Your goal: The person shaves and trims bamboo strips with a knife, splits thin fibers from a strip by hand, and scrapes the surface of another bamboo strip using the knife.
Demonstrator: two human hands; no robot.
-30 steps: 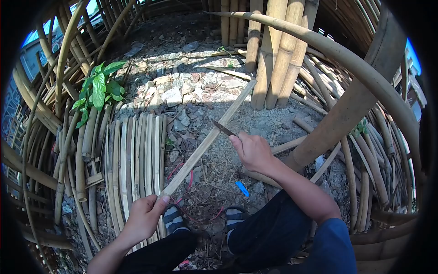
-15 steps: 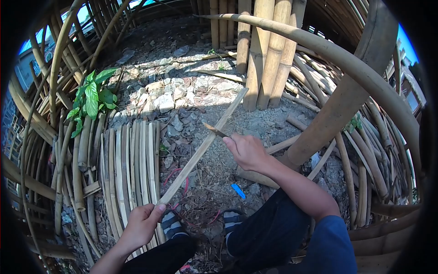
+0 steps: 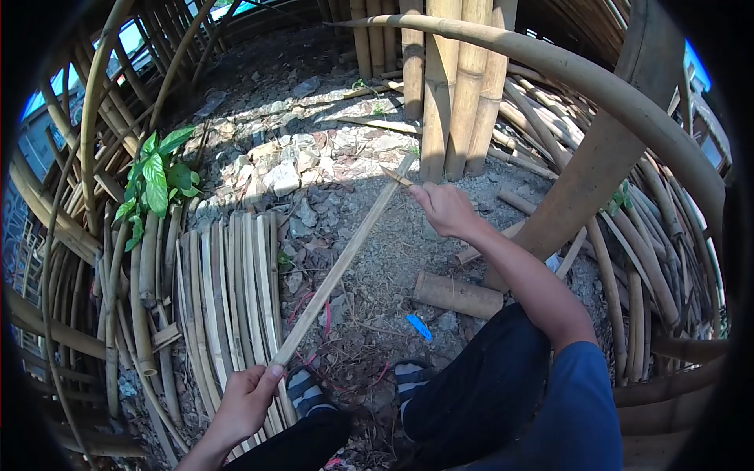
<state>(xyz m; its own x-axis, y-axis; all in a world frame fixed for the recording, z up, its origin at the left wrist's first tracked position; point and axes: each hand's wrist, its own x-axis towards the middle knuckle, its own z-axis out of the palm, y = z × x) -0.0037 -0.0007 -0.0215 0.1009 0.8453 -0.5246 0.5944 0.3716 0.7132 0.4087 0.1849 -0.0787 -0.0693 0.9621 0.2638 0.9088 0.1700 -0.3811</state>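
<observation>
My left hand is closed around the near end of a long, flat bamboo strip, thumb on top. The strip slants up and away to the right, over the ground. At its far end, my right hand grips a small knife whose narrow pointed blade lies across the strip, seemingly touching it. Its handle is hidden inside my fingers. Below my left hand, a row of split bamboo strips lies side by side on the ground.
A short bamboo piece and a blue scrap lie near my feet. Upright bamboo poles stand ahead. A thick slanted pole rises close to my right arm. A leafy plant grows at left, and stacked bamboo lies on both sides.
My right hand has moved up and away along the strip with the knife, from about its middle to near the far end. My left hand keeps its hold.
</observation>
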